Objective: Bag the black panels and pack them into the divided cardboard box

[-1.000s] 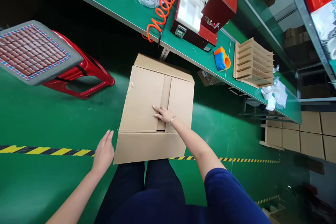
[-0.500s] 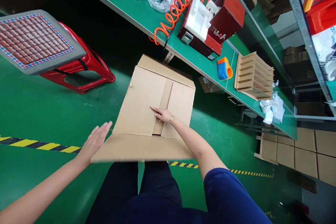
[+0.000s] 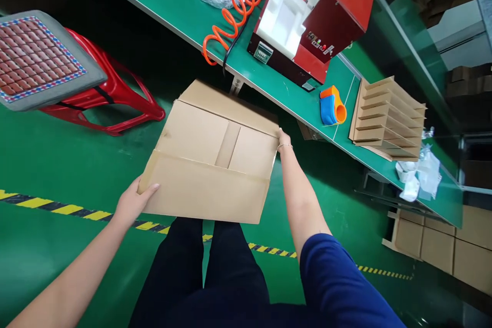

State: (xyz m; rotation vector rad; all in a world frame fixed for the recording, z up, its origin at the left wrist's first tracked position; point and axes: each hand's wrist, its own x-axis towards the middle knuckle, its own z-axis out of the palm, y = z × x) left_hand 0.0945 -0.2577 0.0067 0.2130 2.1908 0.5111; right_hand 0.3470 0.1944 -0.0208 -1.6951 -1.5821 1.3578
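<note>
A cardboard box [image 3: 203,192] is held in front of my legs, tilted, its long flaps folded outward at the near and far sides. Between them two inner flaps lie flat with a narrow strip of cardboard showing in the gap. My left hand [image 3: 134,200] grips the box's near left corner, thumb on the near flap and fingers hidden behind it. At the far right edge my right hand [image 3: 283,138] is closed on the box, its fingers mostly out of sight behind the side.
A green workbench [image 3: 154,7] carries a red machine [image 3: 307,36], an orange coiled hose [image 3: 238,10], an orange-and-blue tape holder [image 3: 332,106] and a cardboard divider rack [image 3: 388,118]. A red stool [image 3: 115,87] with a cushion stands left. Stacked cartons [image 3: 434,241] sit at right.
My right hand has moved from the inner flaps to the box's right edge. My left hand has closed on the left corner. The near flap now tilts up more toward view.
</note>
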